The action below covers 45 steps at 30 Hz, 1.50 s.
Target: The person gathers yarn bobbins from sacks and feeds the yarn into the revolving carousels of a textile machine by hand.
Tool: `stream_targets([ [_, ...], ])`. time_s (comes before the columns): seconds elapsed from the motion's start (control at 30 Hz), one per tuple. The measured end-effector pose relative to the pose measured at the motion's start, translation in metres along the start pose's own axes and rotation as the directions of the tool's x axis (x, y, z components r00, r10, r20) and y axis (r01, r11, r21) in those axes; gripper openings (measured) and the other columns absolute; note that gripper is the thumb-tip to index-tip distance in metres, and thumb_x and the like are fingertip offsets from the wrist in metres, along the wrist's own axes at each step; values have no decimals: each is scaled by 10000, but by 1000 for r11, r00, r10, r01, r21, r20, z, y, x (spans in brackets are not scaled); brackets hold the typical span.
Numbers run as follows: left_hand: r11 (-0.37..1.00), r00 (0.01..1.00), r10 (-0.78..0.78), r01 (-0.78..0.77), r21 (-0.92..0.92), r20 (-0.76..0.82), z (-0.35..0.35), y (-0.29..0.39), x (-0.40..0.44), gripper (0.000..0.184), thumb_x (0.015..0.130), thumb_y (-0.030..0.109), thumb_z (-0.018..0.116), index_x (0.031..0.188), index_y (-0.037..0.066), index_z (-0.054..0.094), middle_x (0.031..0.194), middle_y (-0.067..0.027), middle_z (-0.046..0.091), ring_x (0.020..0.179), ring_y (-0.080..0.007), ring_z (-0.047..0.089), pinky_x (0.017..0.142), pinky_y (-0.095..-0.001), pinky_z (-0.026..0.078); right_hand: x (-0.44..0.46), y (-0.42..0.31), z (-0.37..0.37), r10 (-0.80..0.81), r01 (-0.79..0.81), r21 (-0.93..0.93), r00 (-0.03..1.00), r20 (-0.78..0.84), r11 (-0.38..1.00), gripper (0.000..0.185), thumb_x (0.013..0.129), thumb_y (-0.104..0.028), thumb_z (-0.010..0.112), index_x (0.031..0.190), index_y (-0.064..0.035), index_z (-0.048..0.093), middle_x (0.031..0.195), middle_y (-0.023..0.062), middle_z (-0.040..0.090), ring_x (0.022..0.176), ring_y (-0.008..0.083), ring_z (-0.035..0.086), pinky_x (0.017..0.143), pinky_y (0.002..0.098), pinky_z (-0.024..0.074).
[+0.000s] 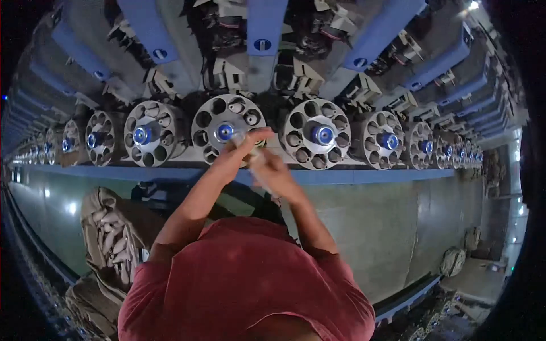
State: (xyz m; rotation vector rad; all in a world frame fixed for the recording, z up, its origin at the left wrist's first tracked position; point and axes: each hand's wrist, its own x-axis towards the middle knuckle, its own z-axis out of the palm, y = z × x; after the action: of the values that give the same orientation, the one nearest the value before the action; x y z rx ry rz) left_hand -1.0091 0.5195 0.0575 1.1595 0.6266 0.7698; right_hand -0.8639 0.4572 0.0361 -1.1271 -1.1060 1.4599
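Wearing a red shirt (244, 273) closest; holding the left hand (238, 152) outstretched, the blurred right hand (271, 170) alongside, not revealing any grip, before a round magazine (228, 118); appearing partly filled, showing bobbins (252, 117) beside dark pockets (218, 106).

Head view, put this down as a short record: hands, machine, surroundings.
Left hand: in front of the central round holder, grip too blurred to tell
Right hand: close beside the left, also blurred
Machine: row of round holders with holes and blue hubs
Sack: open, at the person's left, holding pale spindle-shaped bobbins
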Motion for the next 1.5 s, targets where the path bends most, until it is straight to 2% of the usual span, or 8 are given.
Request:
stream_targets([
  [0.2,785,903,-101,-185,-591,-417,-71,29,32,370,932,396,515,910,30,561,839,-104,627,827,-234,600,857,-549,473,-10,-1,-10,282,-275,-113,958,50,955,286,914,-285,589,992,-11,567,686,14,523,536,87,441,479,239,367],
  [0.53,599,792,-321,-255,-759,-519,-31,5,69,366,920,364,566,704,90,456,684,-41,493,658,-210,532,743,-545,493,17,-44,-123,-201,621,501,726,-658,604,192,918,-211,552,807,-62,502,790,36,524,403,149,378,374,293,323],
  [0.6,655,819,-262,-238,-717,-511,-17,-2,82,337,919,353,577,733,86,491,700,-34,491,692,-196,522,739,-442,502,-5,-66,-128,-110,289,720,952,-286,631,174,923,-209,543,838,-59,514,750,39,525,409,123,370,369,265,297],
  [0.77,884,664,64,-385,-267,-745,37,-47,148,311,900,295,629,714,61,542,891,-53,593,708,-150,548,766,-342,461,-12,-12,-103,262,-247,535,964,50,808,83,912,-87,516,841,-59,549,678,17,532,417,74,329,358,222,219],
  [0.9,736,853,521,-435,519,-24,87,-80,161,221,901,238,601,905,20,634,1025,-91,609,876,-164,588,790,-339,450,-29,-53,-119,101,-104,0,966,239,995,60,895,-41,527,847,-40,563,703,10,551,529,62,400,475,200,307],
  [1.03,979,863,-202,188,77,463,174,-68,122,167,876,171,601,875,11,646,932,-51,615,831,-135,588,679,-286,459,-84,-149,-201,-236,194,-169,930,-282,966,75,795,-3,560,823,30,622,782,43,572,582,90,473,466,203,319],
  [1.23,565,898,425,-359,743,110,139,-95,184,120,730,139,713,816,77,655,919,-83,584,794,-254,602,696,-358,476,-47,-142,-261,-748,-96,-979,633,-199,179,92,772,-42,611,839,-4,661,948,88,612,871,212,588,736,304,474],
  [1.5,760,843,371,-35,649,-388,5,-72,41,190,787,119,703,949,39,642,967,-84,622,908,-192,598,791,-320,481,27,-43,-223,-170,-131,-883,958,-229,451,311,668,20,547,953,-67,634,900,166,602,809,338,586,705,426,455],
])
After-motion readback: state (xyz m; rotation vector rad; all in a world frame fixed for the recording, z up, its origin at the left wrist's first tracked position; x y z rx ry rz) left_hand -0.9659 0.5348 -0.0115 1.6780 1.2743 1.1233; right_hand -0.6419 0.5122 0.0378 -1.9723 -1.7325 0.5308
